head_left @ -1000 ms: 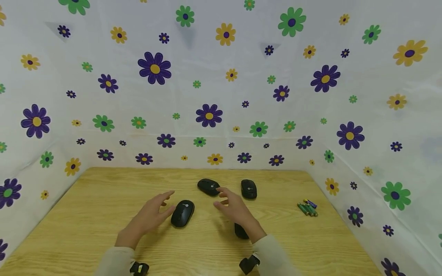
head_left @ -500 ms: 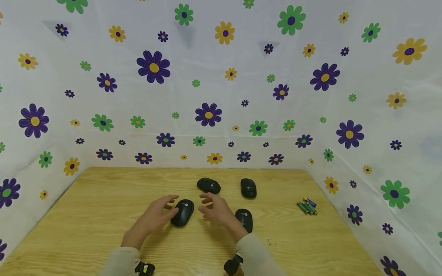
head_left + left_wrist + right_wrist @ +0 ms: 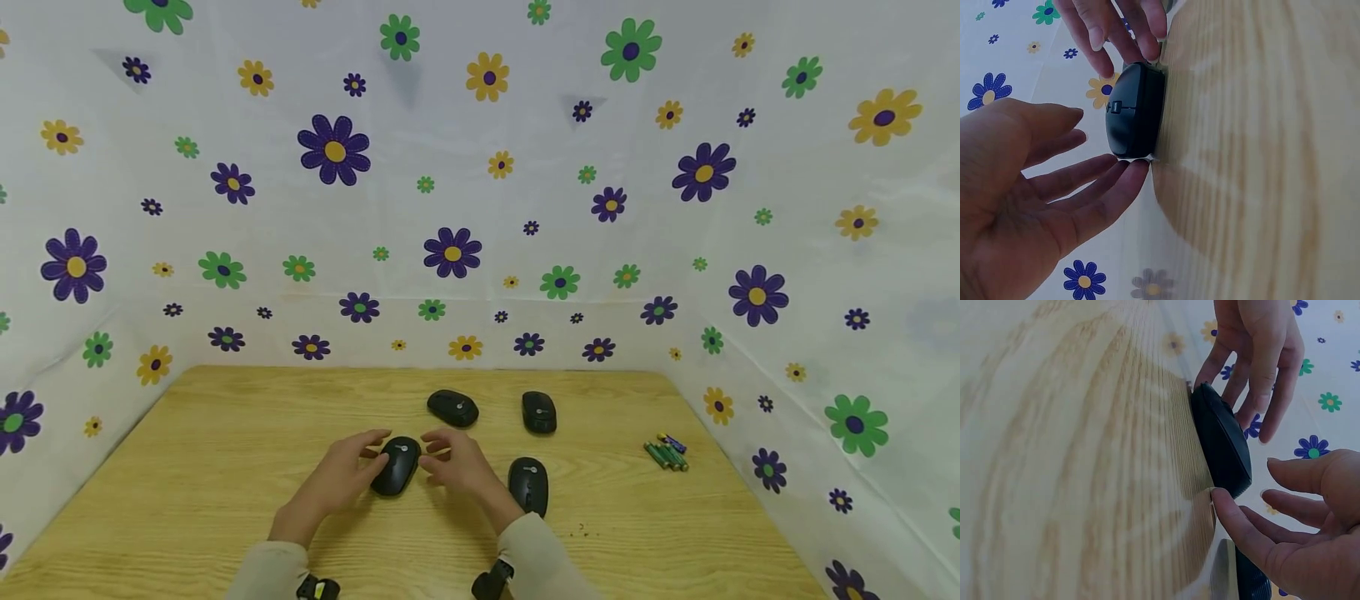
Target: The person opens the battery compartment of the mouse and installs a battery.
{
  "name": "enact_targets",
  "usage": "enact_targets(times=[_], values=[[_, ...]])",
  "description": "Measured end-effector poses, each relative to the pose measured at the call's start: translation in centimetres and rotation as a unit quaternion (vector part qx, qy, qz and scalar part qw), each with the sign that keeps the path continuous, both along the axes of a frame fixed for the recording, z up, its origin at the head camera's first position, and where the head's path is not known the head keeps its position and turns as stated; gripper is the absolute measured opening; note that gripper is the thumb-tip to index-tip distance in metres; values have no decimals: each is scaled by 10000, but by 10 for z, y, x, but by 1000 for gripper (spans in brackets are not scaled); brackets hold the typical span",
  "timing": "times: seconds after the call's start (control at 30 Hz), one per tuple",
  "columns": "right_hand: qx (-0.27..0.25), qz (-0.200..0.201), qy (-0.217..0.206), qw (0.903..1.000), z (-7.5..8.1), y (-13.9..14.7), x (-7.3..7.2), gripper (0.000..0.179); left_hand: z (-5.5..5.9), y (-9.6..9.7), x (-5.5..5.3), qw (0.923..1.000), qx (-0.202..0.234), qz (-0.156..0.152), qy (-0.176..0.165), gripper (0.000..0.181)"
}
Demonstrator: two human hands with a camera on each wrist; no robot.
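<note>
A black computer mouse (image 3: 396, 468) lies flat on the wooden table, with one hand on either side of it. My left hand (image 3: 337, 473) is at its left, fingers loosely bent. In the left wrist view, the left fingertips (image 3: 1138, 167) meet the side of the mouse (image 3: 1137, 111) low by the tabletop, while the thumb stands away from it. From the right comes my right hand (image 3: 459, 468), relaxed, its fingertips right at the opposite side. The right wrist view shows the right index fingertip (image 3: 1221, 497) at the mouse's lower corner, thumb raised clear.
Two more black mice, one (image 3: 453, 408) behind the hands and one (image 3: 539, 412) further right, lie on the table (image 3: 247, 433). Another mouse (image 3: 528, 485) sits beside the right forearm. Several batteries (image 3: 667, 454) are grouped at the right. A flowered sheet (image 3: 480, 192) surrounds the table's back and sides.
My right hand has moved left and down from near the back mouse to the right side of the front mouse. My left hand has edged right, up to that mouse's left side.
</note>
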State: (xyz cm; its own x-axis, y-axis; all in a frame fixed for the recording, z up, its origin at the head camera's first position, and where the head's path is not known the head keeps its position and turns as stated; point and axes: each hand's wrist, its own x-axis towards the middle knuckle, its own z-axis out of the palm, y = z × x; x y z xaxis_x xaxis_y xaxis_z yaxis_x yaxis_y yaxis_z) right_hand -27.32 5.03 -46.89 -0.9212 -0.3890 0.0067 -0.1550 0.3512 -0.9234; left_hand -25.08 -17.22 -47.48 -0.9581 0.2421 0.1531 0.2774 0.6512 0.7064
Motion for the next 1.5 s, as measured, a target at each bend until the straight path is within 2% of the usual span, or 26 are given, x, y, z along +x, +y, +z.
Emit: enact_targets(times=[0.17,0.47,0.83,0.97,1.17,1.33,1.5], values=[[-64,11,-96,9999,1,-2,0,38,-1,2,-1,9999,70,29,-116,42],[-71,-15,-71,9999,-3,-8,0,39,0,8,-1,9999,134,88,-16,40],[-270,-58,-274,9992,-2,-4,1,39,3,18,-1,9999,108,84,13,41],[-147,-122,-178,9997,-2,-2,2,41,7,23,0,9998,153,67,-51,42],[220,-238,37,9995,-6,-1,2,43,7,29,3,9999,-4,92,-99,42],[63,-283,-87,9995,-6,2,1,43,5,33,3,9999,-52,114,-22,42],[46,-328,-96,9994,-5,5,1,42,3,35,4,9999,37,74,-129,47]])
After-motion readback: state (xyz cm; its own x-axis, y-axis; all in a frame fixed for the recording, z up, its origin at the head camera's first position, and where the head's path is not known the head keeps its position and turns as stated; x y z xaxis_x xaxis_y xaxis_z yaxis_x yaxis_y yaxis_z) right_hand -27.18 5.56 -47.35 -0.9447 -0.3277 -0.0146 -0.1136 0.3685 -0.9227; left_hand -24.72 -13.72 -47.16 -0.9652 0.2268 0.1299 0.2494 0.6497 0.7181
